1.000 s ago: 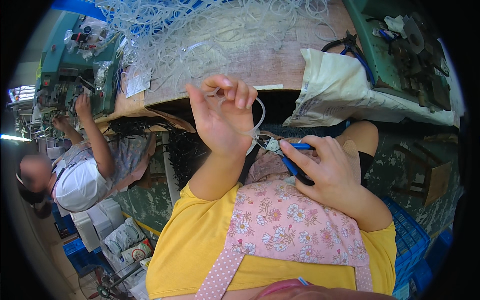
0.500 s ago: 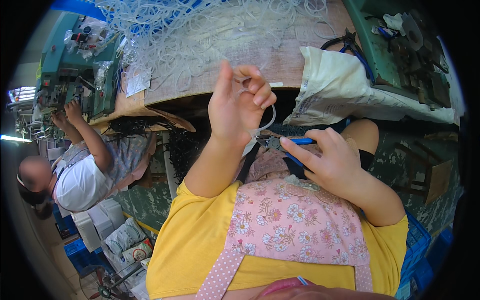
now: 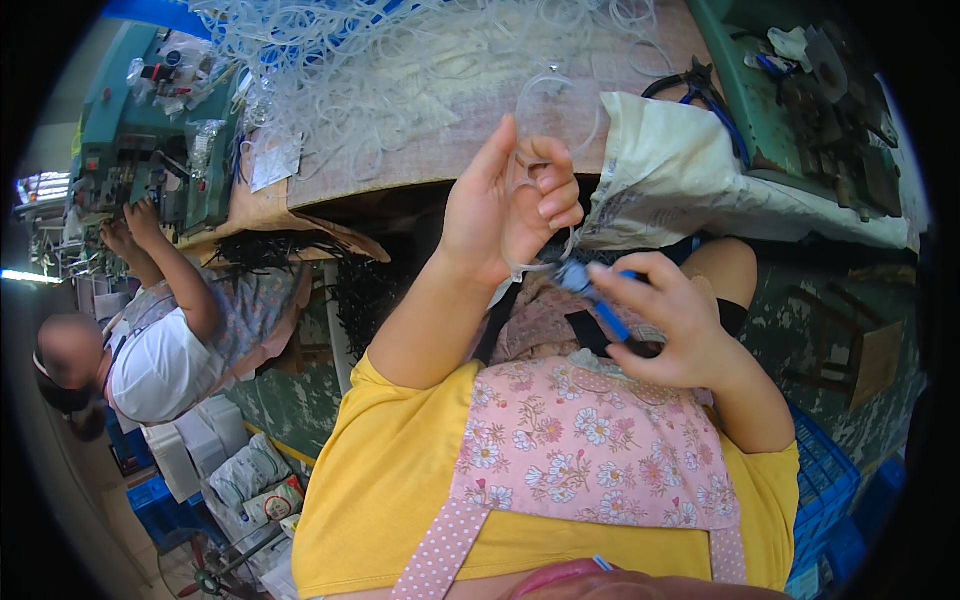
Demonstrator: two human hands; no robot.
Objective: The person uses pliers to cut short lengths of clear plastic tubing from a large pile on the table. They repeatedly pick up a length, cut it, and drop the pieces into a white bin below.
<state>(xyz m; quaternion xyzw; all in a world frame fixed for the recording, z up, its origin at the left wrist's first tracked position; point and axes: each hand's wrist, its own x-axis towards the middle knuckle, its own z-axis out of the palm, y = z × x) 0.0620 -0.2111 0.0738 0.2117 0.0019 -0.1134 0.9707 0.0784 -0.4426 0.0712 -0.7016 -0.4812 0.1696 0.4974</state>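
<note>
Item, left to right, my own work first: my left hand (image 3: 515,215), just past 12 o'clock, fingers curled on a transparent tube loop (image 3: 536,268), thumb raised apart; the loop shows above the fist and below it. My right hand (image 3: 675,325), at 3 o'clock, fingers bent loosely about blue-handled pliers (image 3: 600,308), whose blurred head points toward 10 o'clock, just beside the loop's lower arc; whether the tips touch the tube I cannot tell. Step in hand, in my judgement: plier work at that lower arc. Next move, as I judge it, calls for a steady loop and tips squared to it. Surroundings, again from the left: at 10 o'clock, one green machine (image 3: 112,85); at 9, one co-worker (image 3: 165,370), white top, arms reaching to that machine; at 8, white boxes (image 3: 215,430); between 7 and 8, one fan (image 3: 205,578); at 11 to 12, a tangled heap of tubing (image 3: 330,90) on a wooden tabletop (image 3: 430,160); at 2, a white sack (image 3: 660,170) over the table edge, spare pliers (image 3: 703,85) beyond; past these, a second green machine (image 3: 775,145); at 4, one blue crate (image 3: 822,470); past 3, one wooden stool (image 3: 870,365).
</note>
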